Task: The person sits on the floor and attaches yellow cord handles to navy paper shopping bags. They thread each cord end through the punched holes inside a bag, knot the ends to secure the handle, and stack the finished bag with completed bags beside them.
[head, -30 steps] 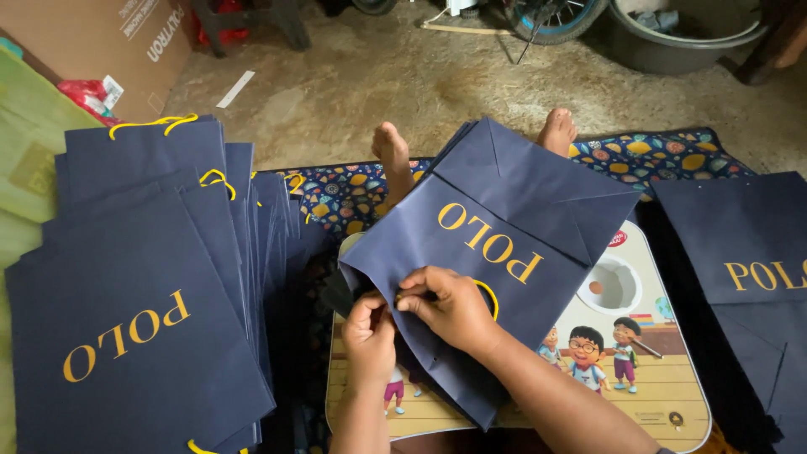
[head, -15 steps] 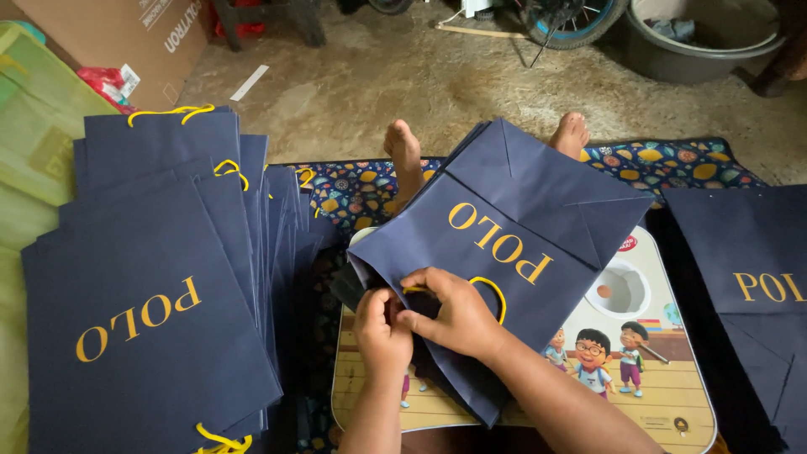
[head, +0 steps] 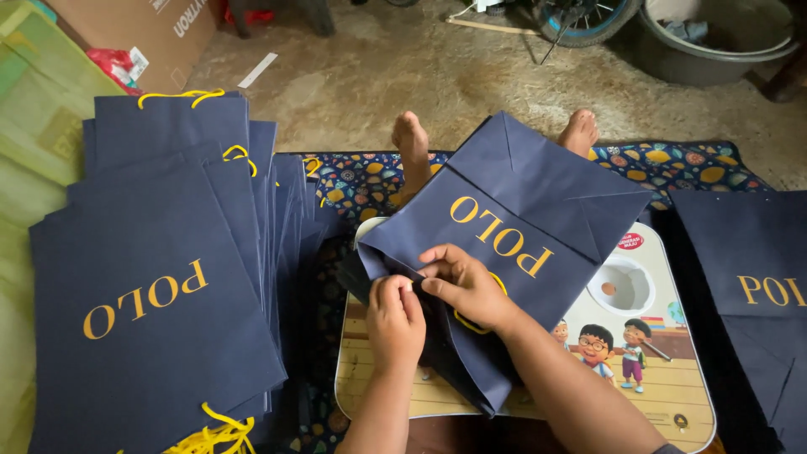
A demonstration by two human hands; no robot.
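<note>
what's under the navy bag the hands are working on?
The navy bag lies on a small cartoon-printed lap table, which sits on a patterned mat. The table's middle is covered; both hands pinch the bag's edge.

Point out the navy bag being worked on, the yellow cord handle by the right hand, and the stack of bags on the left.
Navy bag (head: 538, 197), head view: on its folded bottom panel.
Yellow cord handle (head: 465, 322), head view: on the loop below the right hand.
Stack of bags (head: 151, 336), head view: on the top bag's face.
</note>
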